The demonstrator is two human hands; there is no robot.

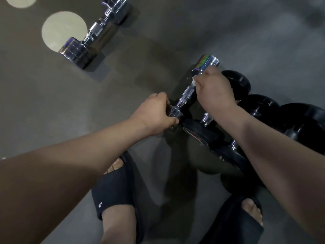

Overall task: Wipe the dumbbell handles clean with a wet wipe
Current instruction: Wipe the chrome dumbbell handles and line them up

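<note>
Curled tight round the near chrome head of the dumbbell (188,93), my left hand (154,111) holds that end, thumb and fingers wrapped over the metal. My right hand (214,88) is closed on a white wet wipe (194,83), pinching it against the far part of the knurled handle (189,90), just short of the far head (208,62); only a small corner of the wipe shows past my fingers. That far head carries bands of green, yellow and red on its chrome, and I cannot tell whether they are a label or a reflection. Just to the right of my grip, partly under my right forearm, lie black dumbbells (260,106); the nearest black head (198,132) bears a red marking too blurred to read. Well beyond my left hand a second chrome dumbbell (93,32) lies on the grey floor (158,41), beside a pale round patch (64,30). Below my left forearm, my black slide (112,191) shows a small white logo (100,205), a mark without legible letters.
</note>
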